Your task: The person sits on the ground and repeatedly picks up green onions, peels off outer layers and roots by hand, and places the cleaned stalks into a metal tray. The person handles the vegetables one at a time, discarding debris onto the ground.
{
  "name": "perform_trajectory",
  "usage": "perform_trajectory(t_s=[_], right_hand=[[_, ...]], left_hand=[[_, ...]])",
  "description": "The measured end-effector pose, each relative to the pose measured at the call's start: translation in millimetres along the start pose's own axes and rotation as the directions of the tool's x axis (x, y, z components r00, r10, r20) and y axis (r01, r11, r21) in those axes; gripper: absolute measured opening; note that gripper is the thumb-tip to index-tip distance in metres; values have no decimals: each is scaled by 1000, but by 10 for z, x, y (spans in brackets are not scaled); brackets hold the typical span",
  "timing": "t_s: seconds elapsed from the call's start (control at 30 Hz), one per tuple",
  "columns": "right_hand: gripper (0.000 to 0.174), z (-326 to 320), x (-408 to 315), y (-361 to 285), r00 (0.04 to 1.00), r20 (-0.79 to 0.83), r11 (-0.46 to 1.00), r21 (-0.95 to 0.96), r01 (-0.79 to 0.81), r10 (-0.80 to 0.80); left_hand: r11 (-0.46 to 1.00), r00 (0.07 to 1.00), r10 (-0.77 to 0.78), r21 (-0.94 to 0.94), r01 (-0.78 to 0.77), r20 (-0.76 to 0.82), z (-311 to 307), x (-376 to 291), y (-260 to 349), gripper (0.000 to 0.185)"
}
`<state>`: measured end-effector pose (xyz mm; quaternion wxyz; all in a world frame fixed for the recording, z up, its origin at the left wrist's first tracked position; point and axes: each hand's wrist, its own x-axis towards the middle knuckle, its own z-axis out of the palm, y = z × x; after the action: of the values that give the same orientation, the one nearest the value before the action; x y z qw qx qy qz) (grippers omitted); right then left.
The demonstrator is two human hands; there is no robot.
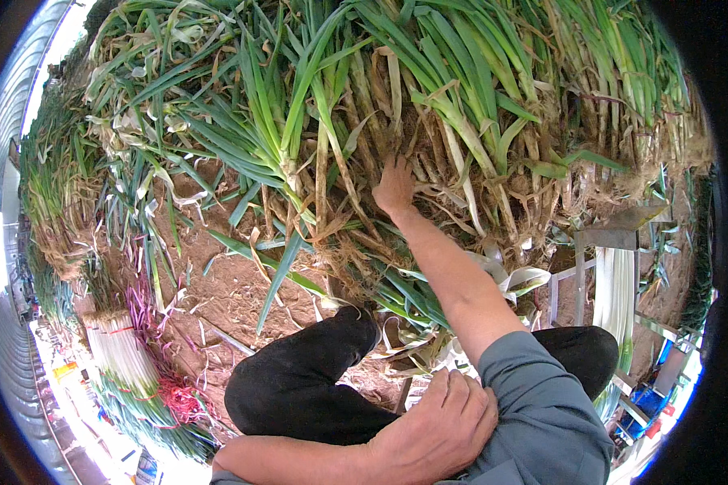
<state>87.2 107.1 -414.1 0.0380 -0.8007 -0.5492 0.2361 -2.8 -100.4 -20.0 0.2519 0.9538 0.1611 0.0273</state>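
Observation:
My right hand [395, 187] reaches into a pile of untrimmed long green onions [461, 130], with soil-stained stalks and fibrous roots. Its fingertips are partly hidden among the stalks, so a grip cannot be made out. Bent across my front, my left hand [434, 418] rests against the grey sleeve [534, 388] of my right arm. The left fingers are curled and the palm is hidden. Just left of my right hand, one onion with a fan of green leaves [273, 121] leans on the pile. Loose leaves and roots lie below my right forearm.
A bundle of peeled onions [118, 348], tied with red bands, lies at left beside red twine [185, 400]. At right, a metal frame [579, 279] stands around white peeled stalks [614, 288]. Leaf scraps litter the dirt floor [230, 285]. My bent legs [303, 376] are in front.

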Motion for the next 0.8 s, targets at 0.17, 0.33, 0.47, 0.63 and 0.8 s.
perform_trajectory(t_s=[0.17,0.33,0.47,0.63,0.8], right_hand=[[69,-213,366,173,993,109,988,138,-64,49],[51,-455,367,84,959,283,977,200,-75,16],[65,241,179,336,998,13,899,433,-57,57],[100,260,336,423,920,386,446,812,-376,72],[41,-490,-31,-556,919,355,460,854,-244,-170]], left_hand=[[999,998,12,36,-10,-55,16,13,18,39],[1000,999,31,3,-31,-29,-8,30,30,39],[998,999,31,47,-32,7,-15,45,148,39],[997,998,55,59,-53,-36,46,60,101,37],[999,999,34,37,-34,-17,22,77,93,36]])
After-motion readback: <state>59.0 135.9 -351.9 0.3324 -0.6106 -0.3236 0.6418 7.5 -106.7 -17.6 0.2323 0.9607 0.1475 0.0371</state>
